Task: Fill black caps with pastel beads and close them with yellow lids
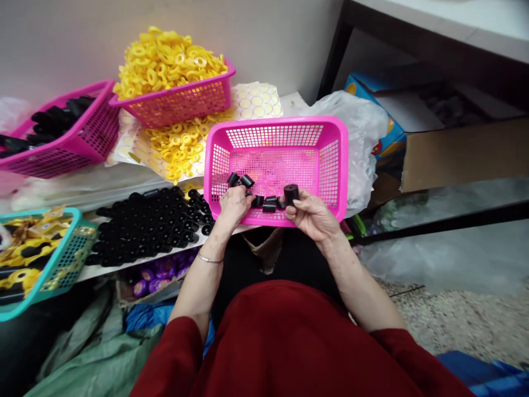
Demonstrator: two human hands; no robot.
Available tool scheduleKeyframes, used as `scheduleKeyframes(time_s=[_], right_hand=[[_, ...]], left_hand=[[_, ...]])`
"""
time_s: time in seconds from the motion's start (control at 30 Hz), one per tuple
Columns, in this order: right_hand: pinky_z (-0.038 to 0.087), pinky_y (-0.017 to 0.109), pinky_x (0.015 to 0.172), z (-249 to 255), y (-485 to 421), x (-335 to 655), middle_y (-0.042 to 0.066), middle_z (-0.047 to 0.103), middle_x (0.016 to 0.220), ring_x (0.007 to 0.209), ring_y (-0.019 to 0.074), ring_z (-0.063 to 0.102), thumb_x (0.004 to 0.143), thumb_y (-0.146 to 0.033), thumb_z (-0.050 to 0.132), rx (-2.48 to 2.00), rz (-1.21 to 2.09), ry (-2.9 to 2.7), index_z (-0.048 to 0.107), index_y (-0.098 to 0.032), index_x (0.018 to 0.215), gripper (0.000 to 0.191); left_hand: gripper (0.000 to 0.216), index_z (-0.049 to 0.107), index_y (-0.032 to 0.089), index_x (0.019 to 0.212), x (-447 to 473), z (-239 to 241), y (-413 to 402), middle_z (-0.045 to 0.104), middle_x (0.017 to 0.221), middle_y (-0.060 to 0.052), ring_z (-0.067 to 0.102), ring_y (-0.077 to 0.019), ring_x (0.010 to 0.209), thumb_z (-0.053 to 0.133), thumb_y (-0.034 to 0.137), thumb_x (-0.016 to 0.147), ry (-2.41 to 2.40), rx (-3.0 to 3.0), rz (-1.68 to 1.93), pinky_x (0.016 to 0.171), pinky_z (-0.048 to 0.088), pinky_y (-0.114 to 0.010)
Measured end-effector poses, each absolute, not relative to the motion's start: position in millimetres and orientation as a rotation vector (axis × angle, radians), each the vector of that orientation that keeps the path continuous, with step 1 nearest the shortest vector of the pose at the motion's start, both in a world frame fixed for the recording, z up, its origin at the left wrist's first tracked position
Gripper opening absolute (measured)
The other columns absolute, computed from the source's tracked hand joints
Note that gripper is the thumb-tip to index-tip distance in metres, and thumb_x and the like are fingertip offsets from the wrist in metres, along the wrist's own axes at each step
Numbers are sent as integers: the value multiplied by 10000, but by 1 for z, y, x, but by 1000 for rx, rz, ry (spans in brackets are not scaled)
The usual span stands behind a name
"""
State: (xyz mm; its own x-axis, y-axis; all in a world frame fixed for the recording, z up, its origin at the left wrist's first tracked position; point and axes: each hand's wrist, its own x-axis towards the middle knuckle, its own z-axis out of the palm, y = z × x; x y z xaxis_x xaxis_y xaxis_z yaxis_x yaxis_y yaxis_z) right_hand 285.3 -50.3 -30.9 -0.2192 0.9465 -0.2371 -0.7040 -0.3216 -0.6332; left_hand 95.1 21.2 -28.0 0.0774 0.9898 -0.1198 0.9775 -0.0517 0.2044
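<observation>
A pink mesh basket (330, 138) sits in front of me, tilted toward me, with several short black cylinders (247, 180) lying along its near edge. My right hand (312, 216) pinches one black cylinder (291, 193) at the basket's near rim. My left hand (233, 205) is curled over the near rim, fingers closed on black cylinders among the loose ones; a thin bracelet circles its wrist.
A heap of black cylinders (152, 223) lies on the white shelf to the left. Behind stand a pink basket of yellow rings (177, 99), loose yellow rings (182, 146), another pink basket (61, 143) of black parts, and a teal basket (53, 264). Cardboard boxes (454, 154) stand right.
</observation>
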Motion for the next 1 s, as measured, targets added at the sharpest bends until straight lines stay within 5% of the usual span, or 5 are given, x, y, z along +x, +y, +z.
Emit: scheduleKeyframes(time_s=[0.2, 0.4, 0.53, 0.73, 1.0], right_hand=[[553, 249, 647, -33, -55, 288, -11, 677, 802, 696, 112, 637, 601, -179, 737, -702, 1718, -604, 584, -191, 855, 298], [565, 308, 731, -24, -62, 287, -35, 641, 904, 768, 121, 623, 638, -246, 765, -699, 1510, -731, 564, -306, 1120, 526], [552, 354, 842, -19, -65, 285, -32, 631, 935, 859, 127, 634, 711, -304, 728, -652, 1439, -797, 543, -296, 1088, 420], [548, 371, 873, -22, -69, 285, -54, 622, 871, 819, 121, 662, 749, -302, 682, -665, 1455, -697, 474, -266, 979, 312], [563, 382, 849, -34, -79, 295, -29, 639, 873, 824, 142, 643, 736, -346, 684, -770, 1379, -586, 501, -257, 935, 284]], left_hand=[[165, 681, 129, 868, 96, -37, 34, 682, 904, -151, 637, -303, 934, 613, 244, 771, 1928, 2110, 310, 807, 478, -406], [242, 668, 139, 829, 82, -32, 22, 652, 697, -20, 600, -137, 608, 738, 269, 637, 1283, 1361, 985, 588, 485, -263], [356, 670, 167, 894, 92, -23, -5, 686, 848, -32, 627, -114, 647, 815, 313, 603, 875, 995, 976, 577, 521, -244], [312, 613, 187, 910, 118, -18, -26, 675, 854, -37, 685, -211, 876, 752, 366, 695, 783, 927, 1038, 760, 590, -377], [386, 616, 186, 856, 139, -24, -33, 629, 712, 26, 631, -101, 607, 841, 290, 560, 788, 917, 1066, 517, 496, -187]])
